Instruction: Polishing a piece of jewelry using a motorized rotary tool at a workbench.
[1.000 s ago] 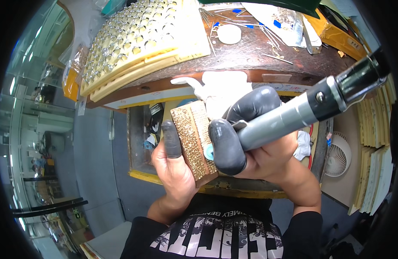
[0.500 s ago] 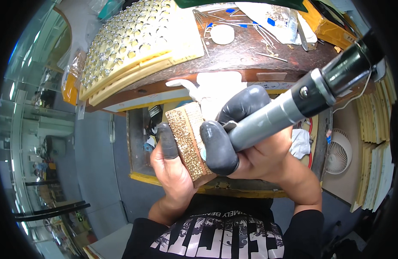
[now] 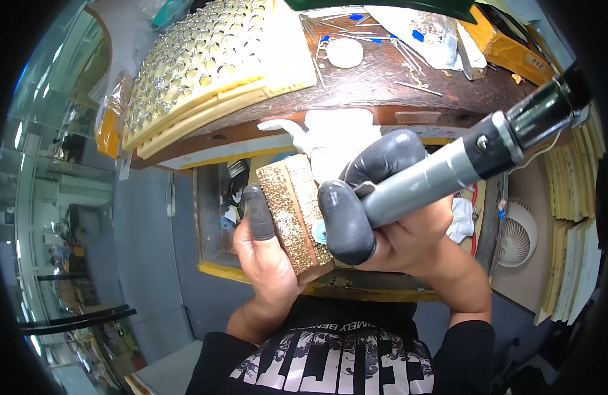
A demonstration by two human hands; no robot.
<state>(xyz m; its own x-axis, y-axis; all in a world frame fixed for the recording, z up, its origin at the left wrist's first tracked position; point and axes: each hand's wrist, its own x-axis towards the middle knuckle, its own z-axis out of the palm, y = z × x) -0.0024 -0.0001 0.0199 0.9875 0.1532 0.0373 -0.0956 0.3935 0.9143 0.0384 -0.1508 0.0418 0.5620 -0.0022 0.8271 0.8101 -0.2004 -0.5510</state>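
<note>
My left hand (image 3: 263,253) is closed around a brown block (image 3: 315,274) bearing gold, glittering textured strips (image 3: 282,217); a black finger cover wraps its thumb. Its other fingers are hidden behind the block. A thick grey rotary handpiece (image 3: 419,184) is gripped in my right hand (image 3: 366,217), whose thumb and forefinger wear black covers. Beside that thumb, a small teal round tip (image 3: 319,230) lies against or just over the right-hand gold strip. The join between tip and handpiece is hidden by the fingers.
A white padded support (image 3: 337,135) juts from the wooden bench (image 3: 363,85) behind the block. Left on the bench is a cream tray (image 3: 198,59) of several shiny rings; thin metal bits (image 3: 409,56) and a round white piece (image 3: 344,52) lie rightward. A fan (image 3: 517,234) stands at right.
My right hand and the handpiece have shifted slightly right, uncovering more of the teal tip. The left hand keeps hold of the block, nearly unmoved.
</note>
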